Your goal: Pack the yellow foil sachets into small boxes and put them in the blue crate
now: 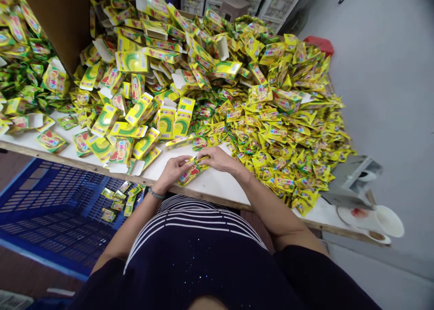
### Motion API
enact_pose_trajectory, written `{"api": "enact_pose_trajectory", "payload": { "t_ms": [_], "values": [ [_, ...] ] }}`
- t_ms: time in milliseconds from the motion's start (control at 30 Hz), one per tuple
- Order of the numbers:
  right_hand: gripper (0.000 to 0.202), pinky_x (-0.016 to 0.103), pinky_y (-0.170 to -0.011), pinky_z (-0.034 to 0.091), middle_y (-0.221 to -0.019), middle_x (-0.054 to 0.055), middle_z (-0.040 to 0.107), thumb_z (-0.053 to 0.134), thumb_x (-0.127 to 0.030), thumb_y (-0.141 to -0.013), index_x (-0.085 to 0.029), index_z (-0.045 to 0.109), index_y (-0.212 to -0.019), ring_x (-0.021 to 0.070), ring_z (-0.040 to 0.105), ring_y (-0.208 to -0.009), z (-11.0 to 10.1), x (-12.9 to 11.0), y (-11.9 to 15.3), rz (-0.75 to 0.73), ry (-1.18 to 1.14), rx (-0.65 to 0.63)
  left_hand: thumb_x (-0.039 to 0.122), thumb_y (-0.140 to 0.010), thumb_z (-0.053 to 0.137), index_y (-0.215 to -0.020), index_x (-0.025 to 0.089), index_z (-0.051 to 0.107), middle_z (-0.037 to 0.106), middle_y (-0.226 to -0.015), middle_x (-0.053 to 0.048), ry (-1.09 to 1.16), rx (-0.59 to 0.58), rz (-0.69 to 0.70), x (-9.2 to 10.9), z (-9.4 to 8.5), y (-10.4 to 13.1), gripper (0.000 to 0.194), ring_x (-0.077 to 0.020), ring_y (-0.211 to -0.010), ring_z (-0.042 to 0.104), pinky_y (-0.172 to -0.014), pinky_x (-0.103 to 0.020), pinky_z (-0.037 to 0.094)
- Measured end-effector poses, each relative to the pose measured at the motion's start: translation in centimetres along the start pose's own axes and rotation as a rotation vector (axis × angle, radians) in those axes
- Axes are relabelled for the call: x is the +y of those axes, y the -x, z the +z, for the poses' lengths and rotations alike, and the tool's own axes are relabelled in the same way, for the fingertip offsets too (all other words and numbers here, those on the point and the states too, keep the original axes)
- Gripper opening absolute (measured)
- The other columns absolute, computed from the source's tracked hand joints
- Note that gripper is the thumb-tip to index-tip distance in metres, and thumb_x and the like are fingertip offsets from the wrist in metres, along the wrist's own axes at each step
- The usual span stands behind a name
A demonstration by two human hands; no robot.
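Left hand (174,171), right hand (219,159): fingers pinched in, both on 1 yellow-green box (190,173), probably 2-sided to steady it. Box sits near the counter's (220,184) front edge, likely for short reach. Sachet heap (288,138) fills the counter's right side; loose boxes (139,109) lie left, seemingly within reach. Blue crate (50,183) below front edge, left.

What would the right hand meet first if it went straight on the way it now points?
The yellow box, which it seems to touch, then probably the left hand; depth is unclear.
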State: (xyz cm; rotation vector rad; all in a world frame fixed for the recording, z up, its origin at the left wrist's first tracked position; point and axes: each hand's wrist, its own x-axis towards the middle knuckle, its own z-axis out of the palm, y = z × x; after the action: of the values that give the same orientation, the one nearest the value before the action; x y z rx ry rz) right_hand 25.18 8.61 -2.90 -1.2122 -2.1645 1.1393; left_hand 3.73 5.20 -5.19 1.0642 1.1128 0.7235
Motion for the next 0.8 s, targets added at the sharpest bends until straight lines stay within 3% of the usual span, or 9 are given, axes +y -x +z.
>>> {"api": "enact_pose_trajectory", "payload": {
  "t_ms": [100,233,367,567,800],
  "values": [
    [0.010,0.031,-0.081,0.046,-0.090,0.004,0.068,0.069,-0.014,-0.076,-0.019,0.072,-0.085,0.0193,0.063,-0.088,0.1,-0.3,-0.3,0.000,0.053,-0.028,0.048,-0.066,0.084,-0.112,0.012,0.071,0.071,-0.069,-0.003,0.015,-0.019,-0.009,-0.2,-0.1,0.0,0.059,-0.0142,-0.058,0.059,-0.053,-0.023,0.042],
    [0.033,0.034,-0.087,0.047,-0.104,0.006,0.063,0.061,-0.010,-0.074,-0.018,0.060,-0.106,0.0207,0.059,-0.097,0.8,-1.0,-0.4,0.036,0.041,0.012,0.044,-0.066,0.086,-0.115,0.012,0.070,0.071,-0.070,-0.002,0.018,-0.036,-0.016,-0.4,-0.1,-0.1,0.061,-0.0147,-0.058,0.061,-0.054,-0.024,0.044],
    [0.046,0.038,-0.095,0.046,-0.115,0.008,0.058,0.054,-0.007,-0.071,-0.019,0.050,-0.115,0.0212,0.055,-0.107,1.4,-1.6,-0.4,-0.046,-0.035,-0.018,0.043,-0.064,0.087,-0.113,0.013,0.072,0.074,-0.073,-0.004,0.061,-0.072,-0.011,-0.3,-0.2,-0.1,0.060,-0.0186,-0.066,0.067,-0.059,-0.026,0.050],
    [0.052,0.042,-0.099,0.045,-0.115,0.008,0.056,0.053,-0.010,-0.075,-0.022,0.043,-0.125,0.0207,0.054,-0.109,0.8,-1.2,-0.2,-0.076,-0.192,0.042,0.041,-0.065,0.088,-0.108,0.014,0.072,0.078,-0.089,-0.006,0.200,-0.139,-0.084,0.1,-0.3,0.2,0.054,-0.0167,-0.071,0.070,-0.068,-0.026,0.053],
    [0.061,0.043,-0.096,0.047,-0.118,0.009,0.055,0.051,-0.006,-0.067,-0.021,0.044,-0.126,0.0215,0.052,-0.105,1.4,-1.9,-0.1,-0.127,-0.069,-0.033,0.039,-0.061,0.091,-0.101,0.013,0.073,0.077,-0.081,-0.005,0.228,-0.147,-0.083,0.1,0.1,-0.1,0.051,-0.0154,-0.068,0.069,-0.069,-0.026,0.054]
  ]
}}
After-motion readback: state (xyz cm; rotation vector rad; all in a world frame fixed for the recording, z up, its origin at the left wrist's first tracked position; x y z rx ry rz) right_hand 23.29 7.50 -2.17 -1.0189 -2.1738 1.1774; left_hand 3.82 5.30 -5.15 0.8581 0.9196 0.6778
